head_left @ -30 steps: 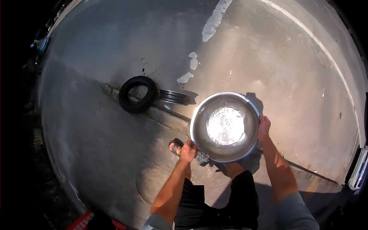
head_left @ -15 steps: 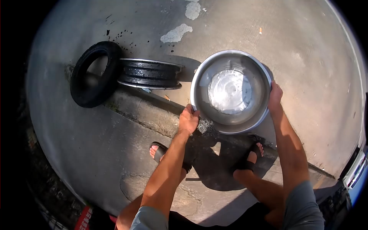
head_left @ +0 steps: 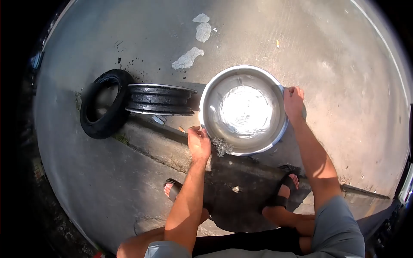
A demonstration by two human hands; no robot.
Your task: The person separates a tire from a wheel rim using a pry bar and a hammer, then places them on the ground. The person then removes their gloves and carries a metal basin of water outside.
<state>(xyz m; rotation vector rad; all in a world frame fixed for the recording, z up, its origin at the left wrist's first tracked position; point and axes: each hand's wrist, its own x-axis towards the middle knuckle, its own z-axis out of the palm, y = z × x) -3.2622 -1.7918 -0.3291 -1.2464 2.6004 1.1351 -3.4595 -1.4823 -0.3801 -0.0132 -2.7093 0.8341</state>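
Observation:
A wide silver metal basin [head_left: 241, 147] stands on the concrete, bright sunlight glaring off its bottom. Beside its lower-left rim is my left hand [head_left: 199, 145], fingers loosely bent and not wrapped round the metal. At the right rim my right hand [head_left: 294, 104] has its thumb side close to the edge, its fingers loosely curled outside the basin. Whether either hand still touches the rim, I cannot tell. A tangled metal scouring pad [head_left: 222, 146] lies against the basin's lower-left side, near my left hand.
Left of the basin, a wet black wheel rim [head_left: 161, 99] stands on edge next to a black tyre [head_left: 89, 118]. A small bluish object [head_left: 159, 120] lies below the wheel rim. A low concrete ledge crosses before my sandalled feet [head_left: 287, 189]. A cigarette butt [head_left: 277, 44] lies farther off.
The basin is lower and slightly left in view, now level on the ground. Both hands have loosened from its rim, with the fingers now showing outside it.

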